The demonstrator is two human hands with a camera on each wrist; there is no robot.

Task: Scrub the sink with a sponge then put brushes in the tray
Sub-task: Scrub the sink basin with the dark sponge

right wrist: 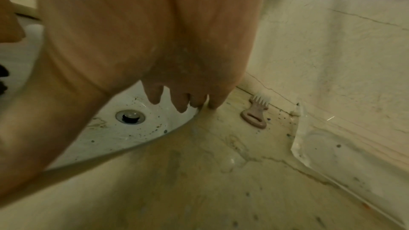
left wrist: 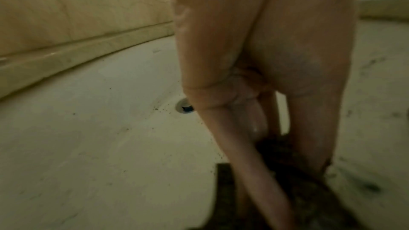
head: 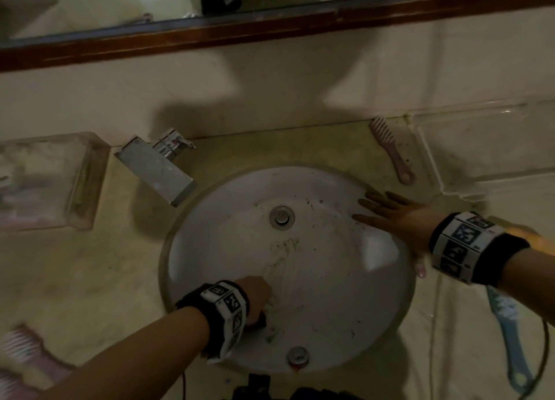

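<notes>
Beige stone table [head: 99, 267] with a round white sink [head: 330, 294] set into it, mirror [head: 150, 0] with brown frame above. Left hand [head: 255, 297] down in the near-left part of the bowl, fingers curled around a dark sponge [left wrist: 294, 177] pressed on the sink wall; wet smear marks just beyond it. Right hand [head: 390, 216] flat and spread on the right rim, fingertips [right wrist: 181, 106] reaching over into the bowl, holds nothing. Drain [head: 281, 217] in the middle, dark specks scattered around it and on the right side. Overflow hole [head: 298, 356] at the near edge. Chrome tap [head: 159, 165] at back left. Pink comb-like brush [head: 390, 150] lies on the table behind the right hand, beside a clear tray [head: 480, 153] at far right. Blue brush [head: 510, 339] on the table at near right, under the right forearm. Another pink brush [head: 24, 348] at near left, blurred. Clear box [head: 45, 180] at far left, contents unclear.
</notes>
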